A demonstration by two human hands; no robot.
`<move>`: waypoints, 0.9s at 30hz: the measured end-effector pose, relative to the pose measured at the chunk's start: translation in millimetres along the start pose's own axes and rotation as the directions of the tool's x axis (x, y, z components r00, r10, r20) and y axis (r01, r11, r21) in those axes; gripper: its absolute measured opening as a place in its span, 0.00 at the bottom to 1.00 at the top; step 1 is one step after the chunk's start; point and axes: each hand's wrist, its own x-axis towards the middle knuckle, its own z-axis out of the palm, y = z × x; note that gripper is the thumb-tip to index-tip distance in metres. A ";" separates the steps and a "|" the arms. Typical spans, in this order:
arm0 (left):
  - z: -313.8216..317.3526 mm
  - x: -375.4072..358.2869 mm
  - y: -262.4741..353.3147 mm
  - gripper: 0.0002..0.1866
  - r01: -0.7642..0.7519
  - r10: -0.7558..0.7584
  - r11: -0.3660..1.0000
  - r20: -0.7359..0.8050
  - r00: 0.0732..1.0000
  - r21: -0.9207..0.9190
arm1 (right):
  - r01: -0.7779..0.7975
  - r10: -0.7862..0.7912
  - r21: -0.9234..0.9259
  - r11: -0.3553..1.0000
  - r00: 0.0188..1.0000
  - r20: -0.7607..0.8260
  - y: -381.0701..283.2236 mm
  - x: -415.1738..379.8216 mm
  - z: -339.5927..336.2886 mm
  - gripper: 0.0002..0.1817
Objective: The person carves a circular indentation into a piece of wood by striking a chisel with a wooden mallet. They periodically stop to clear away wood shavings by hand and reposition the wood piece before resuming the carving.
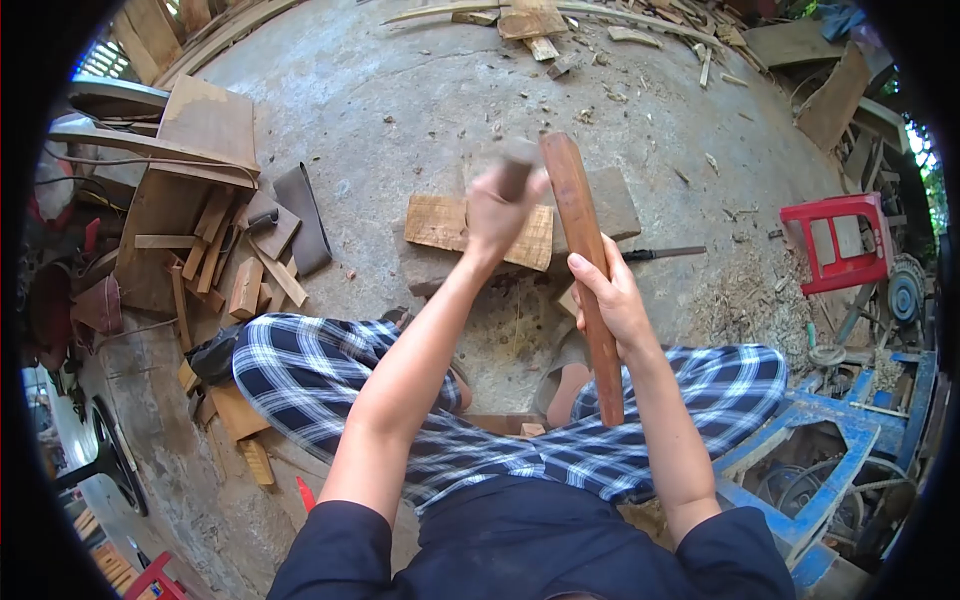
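Note:
My left hand (503, 208) is closed around a small dark block (515, 172), blurred by motion, close to the upper end of a long reddish-brown wooden piece (575, 205). That piece is held nearly upright in the view by my right hand (612, 298), its lower end over my right thigh. Below my left hand, a light wooden block (435, 221) rests on a darker board (610, 203). A dark thin tool (665, 253) lies just right of the board.
Wood offcuts (245, 287) and a dark flat sheet (302, 220) lie at the left. A red stool (838, 243) and a blue metal frame (860, 440) stand at the right, near wood shavings (745, 300). More scrap wood (530, 20) lies ahead.

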 end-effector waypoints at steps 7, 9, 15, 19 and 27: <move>-2.0 -41.7 -19.4 0.26 -0.136 -0.148 0.788 0.398 0.905 0.600 | 0.050 0.003 0.217 0.975 0.972 -0.236 -7.1 7.2 -34.4 0.23; -5.8 -53.7 -36.6 0.37 -0.066 -0.277 0.689 0.346 0.897 0.722 | 0.062 -0.009 0.212 0.975 0.970 -0.243 -12.1 7.0 -41.7 0.23; -19.3 -92.4 -75.2 0.46 -0.032 -0.245 0.714 0.292 0.925 0.700 | 0.025 -0.001 0.128 0.991 0.984 -0.180 -12.3 5.3 -31.2 0.27; -37.1 -87.1 -74.1 0.46 -0.092 -0.261 0.727 0.398 0.879 0.681 | -0.011 0.027 0.141 0.990 0.993 -0.112 -7.1 4.0 -16.2 0.32; -61.0 -69.4 -60.4 0.30 0.026 -0.323 0.795 0.386 0.864 0.606 | 0.034 -0.032 0.047 0.998 0.998 -0.054 -11.1 -0.7 -8.7 0.34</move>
